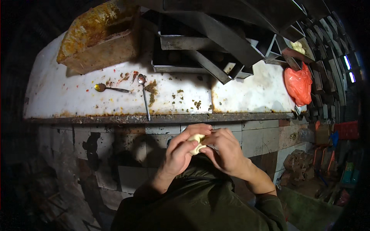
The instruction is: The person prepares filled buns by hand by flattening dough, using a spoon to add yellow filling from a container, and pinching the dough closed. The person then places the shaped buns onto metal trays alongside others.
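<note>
Between both hands, in front of my body and just short of the table's near edge, is a small pale piece of dough (pixel 197 144) with folds on its surface. My left hand (pixel 181 149) is closed around its left side, with the thumb pressed on it. From the other side, the curled fingers and thumb of my right hand (pixel 224 149) pinch its edge. Beyond the hands, a spoon (pixel 144 96) lies with its handle over the table edge. A second spoon (pixel 111 89) with brown and yellow residue rests to its left.
The white tabletop (pixel 181 88) has brown crumbs and red smears. A stained, crusted tub (pixel 104 46) stands at the far left. Metal trays (pixel 192 44) are stacked at the back, and pale dough balls (pixel 297 47) show at the far right. A red plastic bag (pixel 298 85) sits at the right end.
</note>
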The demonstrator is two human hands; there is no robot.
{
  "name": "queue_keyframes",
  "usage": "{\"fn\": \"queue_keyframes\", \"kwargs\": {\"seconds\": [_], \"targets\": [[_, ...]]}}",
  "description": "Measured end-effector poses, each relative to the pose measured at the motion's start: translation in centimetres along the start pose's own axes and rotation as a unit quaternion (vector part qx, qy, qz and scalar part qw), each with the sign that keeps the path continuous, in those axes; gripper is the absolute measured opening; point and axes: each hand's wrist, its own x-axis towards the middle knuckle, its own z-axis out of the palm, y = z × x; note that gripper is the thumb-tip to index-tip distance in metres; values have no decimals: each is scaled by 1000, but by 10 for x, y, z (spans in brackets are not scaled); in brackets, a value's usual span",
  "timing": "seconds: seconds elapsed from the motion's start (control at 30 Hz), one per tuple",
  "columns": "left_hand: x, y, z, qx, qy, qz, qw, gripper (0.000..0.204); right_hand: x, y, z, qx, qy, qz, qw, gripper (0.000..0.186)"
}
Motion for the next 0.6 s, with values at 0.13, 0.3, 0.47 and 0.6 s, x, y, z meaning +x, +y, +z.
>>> {"fn": "queue_keyframes", "kwargs": {"seconds": [0.13,0.3,0.47,0.6], "targets": [[15,-5,16,99,-142,116,978,43,0,20,-17,242,73,180,951,34],[50,-32,49,310,-111,166,929,52,-24,67,-45,337,100,219,910,23],[93,-84,95,29,97,148,984,37,-52,116,-59,297,169,98,934,19],[110,-103,117,673,137,330,648,21,-65,137,-64,81,202,-54,975,27]]}}
